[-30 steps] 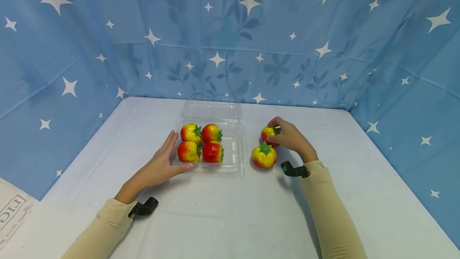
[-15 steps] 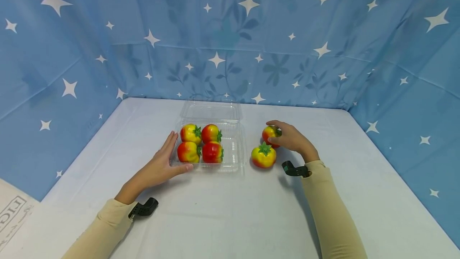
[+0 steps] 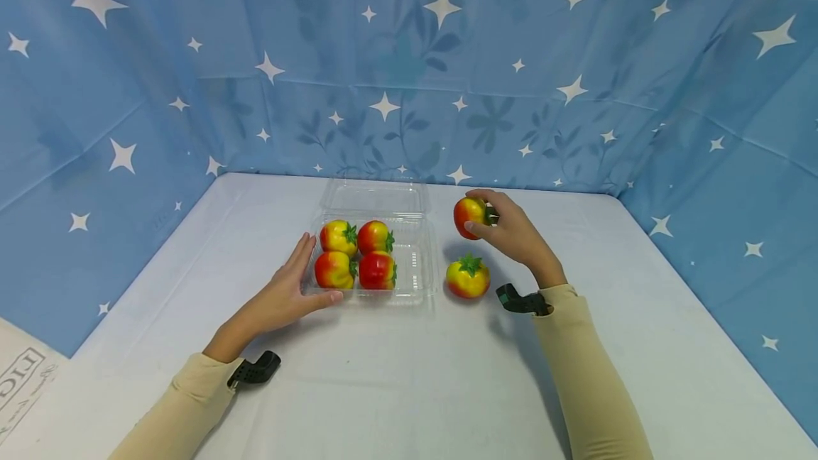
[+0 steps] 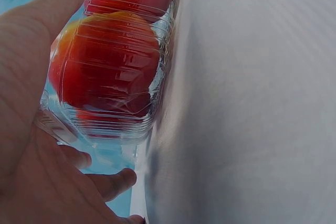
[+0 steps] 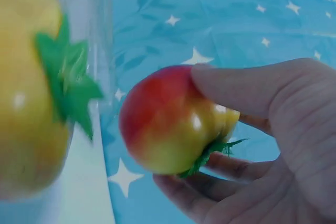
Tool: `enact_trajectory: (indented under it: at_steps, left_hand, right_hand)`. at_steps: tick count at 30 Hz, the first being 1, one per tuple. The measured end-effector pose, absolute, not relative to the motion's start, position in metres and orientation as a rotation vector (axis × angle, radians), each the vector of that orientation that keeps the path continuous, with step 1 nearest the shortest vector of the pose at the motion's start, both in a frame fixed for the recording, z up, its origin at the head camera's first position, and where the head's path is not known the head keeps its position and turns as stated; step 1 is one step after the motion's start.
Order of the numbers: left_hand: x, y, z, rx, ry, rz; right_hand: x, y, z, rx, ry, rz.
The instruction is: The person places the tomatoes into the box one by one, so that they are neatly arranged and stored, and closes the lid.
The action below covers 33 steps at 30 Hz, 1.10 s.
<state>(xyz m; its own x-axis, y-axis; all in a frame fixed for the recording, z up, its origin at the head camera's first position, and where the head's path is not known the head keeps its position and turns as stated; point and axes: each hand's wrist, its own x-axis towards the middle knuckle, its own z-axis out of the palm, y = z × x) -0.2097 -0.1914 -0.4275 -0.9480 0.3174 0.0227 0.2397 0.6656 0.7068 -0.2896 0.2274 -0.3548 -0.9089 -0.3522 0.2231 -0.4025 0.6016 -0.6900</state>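
My right hand [image 3: 520, 236] pinches a red-and-yellow tomato-like fruit [image 3: 470, 218] between thumb and fingers, above the table. Its green leafy top [image 5: 202, 158] faces the palm in the right wrist view. A second such fruit [image 3: 469, 279] stands leaf-up on the table below it. Left of these lies a clear plastic clamshell box [image 3: 415, 265], its lid [image 3: 373, 197] folded back. Several matching fruits [image 3: 335, 270] fill the left and middle of the box. My left hand [image 3: 281, 300] rests at the box's front left corner, thumb on the front wall [image 4: 113, 85], fingers extended along the left side.
A white cloth covers the table [image 3: 383, 382]. Behind it and at both sides hangs a blue curtain [image 3: 409, 69] with white stars. Printed lettering [image 3: 22, 375] shows on a pale surface at the left edge.
My right hand has taken hold of the rear fruit and lifted it off the table, up and slightly left. The left hand and the box have stayed put.
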Motion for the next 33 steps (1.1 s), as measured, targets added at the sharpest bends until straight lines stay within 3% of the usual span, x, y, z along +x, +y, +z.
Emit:
enact_trajectory:
  at_steps: [15,33]
  left_hand:
    - [-0.210,-0.192,-0.429,0.461,2.776,1.146]
    - [-0.210,-0.192,-0.429,0.460,2.771,1.155]
  right_hand:
    - [-0.281,0.185,-0.352,0.603,-2.620,1.656]
    - [-0.278,0.145,-0.372,0.699,-2.693,1.517]
